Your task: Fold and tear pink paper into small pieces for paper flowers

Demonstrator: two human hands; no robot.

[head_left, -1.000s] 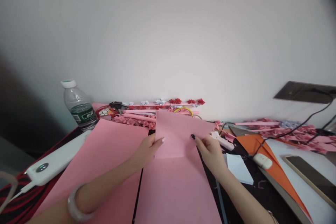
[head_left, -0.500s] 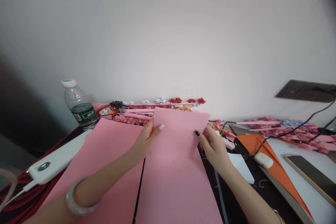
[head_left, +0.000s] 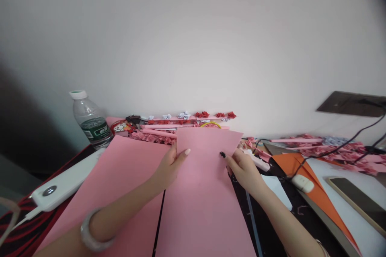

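Observation:
A long sheet of pink paper (head_left: 205, 209) runs from the lower edge of the view up to both hands, its far end lifted and curved toward me. My left hand (head_left: 170, 165) pinches its left edge, thumb on top. On the right edge my right hand (head_left: 243, 166) grips it the same way, a dark-nailed thumb lying on the paper. The fingers beneath the sheet are hidden. A second large pink sheet (head_left: 129, 176) lies flat on the left, under my left forearm, with a narrow dark gap between the two.
Folded paper flowers and pink rolls (head_left: 163, 126) line the wall. At the left stand a water bottle (head_left: 92, 122) and a white power bank-like device (head_left: 66, 180). On the right lie a phone (head_left: 358, 200), orange paper (head_left: 319, 192), a white mouse-shaped object (head_left: 302, 183) and a black cable (head_left: 334, 148).
Both hands have moved slightly down and toward me with the lifted end of the pink paper. Its far edge sits a little lower now.

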